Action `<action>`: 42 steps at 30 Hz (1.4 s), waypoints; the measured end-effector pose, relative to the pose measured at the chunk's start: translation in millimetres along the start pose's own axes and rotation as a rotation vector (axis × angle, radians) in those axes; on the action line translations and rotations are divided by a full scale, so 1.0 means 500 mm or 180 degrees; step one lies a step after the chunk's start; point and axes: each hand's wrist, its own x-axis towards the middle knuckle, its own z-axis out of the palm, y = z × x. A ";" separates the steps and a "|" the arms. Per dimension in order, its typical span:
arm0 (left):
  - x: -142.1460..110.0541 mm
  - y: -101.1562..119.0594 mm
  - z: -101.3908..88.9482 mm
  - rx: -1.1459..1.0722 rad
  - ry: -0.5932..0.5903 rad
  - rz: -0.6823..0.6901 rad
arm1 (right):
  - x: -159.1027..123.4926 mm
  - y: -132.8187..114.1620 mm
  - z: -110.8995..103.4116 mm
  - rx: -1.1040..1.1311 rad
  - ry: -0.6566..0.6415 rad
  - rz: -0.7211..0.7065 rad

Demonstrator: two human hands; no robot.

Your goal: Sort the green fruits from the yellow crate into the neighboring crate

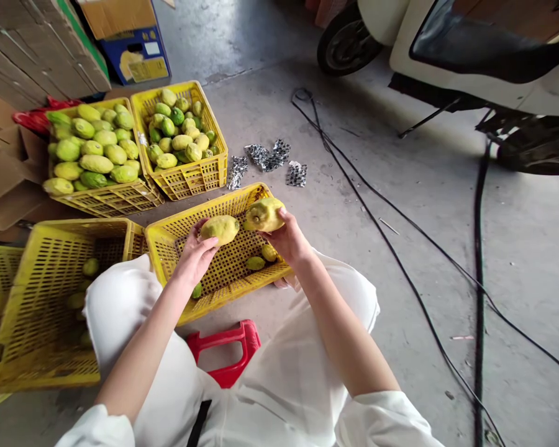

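Note:
My left hand (193,253) grips a yellow-green oval fruit (220,228) from below. My right hand (286,239) holds a second, larger yellow fruit (263,215) beside it. Both fruits hover over a nearly bare yellow plastic crate (168,239) in front of my knees, with a few small fruits (256,262) lying on its floor. I sit on a red stool (228,355), in white clothes.
Two yellow crates (193,177) full of green-yellow fruit stand beyond, one more tilted crate (51,298) at my left. Cardboard boxes (9,167) lie far left. Foil wrappers (265,158), black cables (400,248) and a scooter (470,56) occupy the concrete floor to the right.

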 end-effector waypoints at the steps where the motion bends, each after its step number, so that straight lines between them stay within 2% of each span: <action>1: 0.000 0.000 -0.001 0.0014 -0.0015 0.0025 | -0.002 0.001 0.000 -0.0042 -0.0092 -0.0125; 5: 0.002 -0.004 -0.007 0.0051 -0.0080 0.0037 | -0.010 0.000 0.003 -0.0174 -0.0377 -0.0425; 14: 0.007 -0.008 -0.023 0.0163 -0.0208 0.0202 | -0.011 0.004 0.008 -0.0142 -0.0296 -0.0350; 20: 0.003 -0.006 -0.019 0.0124 -0.0237 0.0226 | -0.019 -0.005 0.005 -0.0358 -0.0693 -0.0260; 24: 0.003 -0.001 -0.015 0.0044 -0.0190 0.0188 | -0.018 -0.006 0.002 -0.0423 -0.0807 -0.0167; 29: 0.001 0.006 -0.008 -0.0109 0.0108 0.0007 | -0.019 0.000 0.003 -0.0522 -0.0652 0.0014; 42: 0.005 -0.003 -0.010 -0.0040 0.0262 -0.0044 | -0.018 0.010 0.019 -0.0531 -0.0467 0.0211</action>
